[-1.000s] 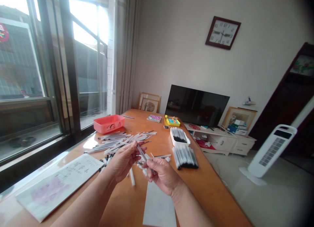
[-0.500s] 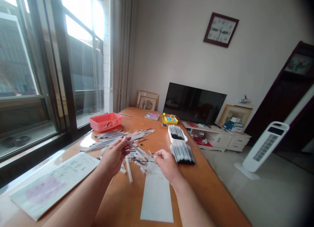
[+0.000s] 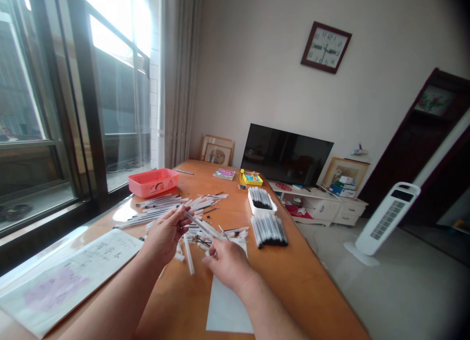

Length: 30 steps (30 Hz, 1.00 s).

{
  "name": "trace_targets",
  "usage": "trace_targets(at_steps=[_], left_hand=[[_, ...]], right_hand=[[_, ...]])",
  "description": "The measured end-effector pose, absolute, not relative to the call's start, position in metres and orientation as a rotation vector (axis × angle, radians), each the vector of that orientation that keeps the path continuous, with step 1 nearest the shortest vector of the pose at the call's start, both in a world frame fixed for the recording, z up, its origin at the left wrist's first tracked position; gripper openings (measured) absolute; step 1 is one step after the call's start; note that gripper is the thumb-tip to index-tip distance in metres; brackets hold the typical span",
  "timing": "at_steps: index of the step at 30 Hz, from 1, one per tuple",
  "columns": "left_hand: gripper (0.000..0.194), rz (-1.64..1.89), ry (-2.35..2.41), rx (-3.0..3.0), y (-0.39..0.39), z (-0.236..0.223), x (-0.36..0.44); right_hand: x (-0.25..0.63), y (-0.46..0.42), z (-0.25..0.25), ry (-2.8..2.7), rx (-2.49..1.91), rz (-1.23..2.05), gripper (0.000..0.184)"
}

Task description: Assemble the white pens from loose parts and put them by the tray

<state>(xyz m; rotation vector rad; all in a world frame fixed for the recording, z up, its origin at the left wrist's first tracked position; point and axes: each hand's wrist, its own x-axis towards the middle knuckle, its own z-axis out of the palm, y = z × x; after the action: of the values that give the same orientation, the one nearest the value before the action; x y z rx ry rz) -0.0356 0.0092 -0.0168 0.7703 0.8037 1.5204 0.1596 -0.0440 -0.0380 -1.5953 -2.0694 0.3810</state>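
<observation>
My left hand point(image 3: 165, 242) is shut on a slim white pen barrel point(image 3: 201, 225), which points right and slightly down across the table. My right hand point(image 3: 228, 264) is just below the barrel's far end, with fingers pointing left and nothing visible in them. Under both hands lies a loose heap of white pen barrels and black refills point(image 3: 172, 210). To the right, a bundle of black-tipped pens point(image 3: 269, 230) lies side by side. Beyond it, a white tray point(image 3: 261, 201) holds more pens upright.
The orange wooden table point(image 3: 293, 266) has a window along its left side. On it are a pink plastic basket point(image 3: 153, 182), a printed notebook point(image 3: 69, 281), a white sheet point(image 3: 224, 308) and a yellow box point(image 3: 251, 179). A television point(image 3: 286, 154) and a tower fan point(image 3: 385, 220) stand beyond.
My right hand has come back left and down to the pen's far end after being away from it. The left hand keeps the pen. The whole scene has shifted slightly left in view.
</observation>
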Motion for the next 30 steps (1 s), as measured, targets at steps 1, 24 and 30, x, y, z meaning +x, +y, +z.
trace_targets(at_steps=[1,24,30], left_hand=[[0.038,1.521,0.806,0.765,0.009,-0.017,-0.036],[0.036,1.558,0.823,0.748,0.009,-0.015,-0.036],[0.032,1.587,0.824,0.702,0.009,-0.013,-0.037]], right_hand=[[0.159,-0.044,-0.038,-2.08,-1.594,0.368,0.013],[0.153,-0.045,-0.042,-2.092,-1.444,0.362,0.007],[0.163,-0.041,-0.036,-1.799,-1.256,0.712,0.024]])
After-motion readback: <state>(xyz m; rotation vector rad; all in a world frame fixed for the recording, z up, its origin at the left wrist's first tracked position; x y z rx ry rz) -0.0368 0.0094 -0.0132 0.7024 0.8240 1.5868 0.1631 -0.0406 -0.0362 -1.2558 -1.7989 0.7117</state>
